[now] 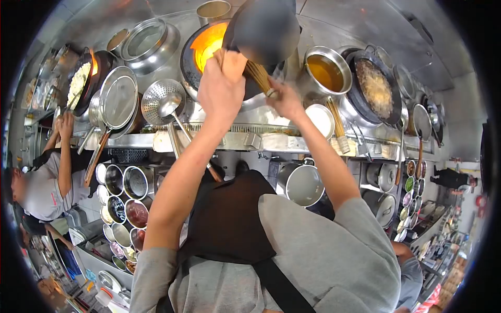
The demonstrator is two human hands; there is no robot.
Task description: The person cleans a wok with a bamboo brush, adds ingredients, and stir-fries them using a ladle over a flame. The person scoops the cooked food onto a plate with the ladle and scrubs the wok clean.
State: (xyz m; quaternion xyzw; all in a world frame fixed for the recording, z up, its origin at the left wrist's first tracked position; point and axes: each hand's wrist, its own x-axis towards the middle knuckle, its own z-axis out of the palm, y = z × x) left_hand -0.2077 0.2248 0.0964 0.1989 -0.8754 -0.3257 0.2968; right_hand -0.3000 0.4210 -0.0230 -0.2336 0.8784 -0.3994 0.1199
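Note:
My left hand [222, 86] is closed round a folded tan cloth at the rim of a dark wok [266, 34], which is tilted up beside the burner. Orange flame [209, 46] burns in the burner opening, left of the wok. In my right hand [286, 100] is a bamboo brush [257, 75], its bristles at the wok's lower edge. The wok's inside is blurred. A perforated ladle [163, 100] and a smaller metal ladle lie left of my left forearm.
A pot of amber liquid [326, 72] and a wok of bubbling food [373, 88] stand at right. Round strainers [118, 97] rest at left. A co-worker [44, 188] works at the far left wok. Ingredient containers [136, 213] line the lower left.

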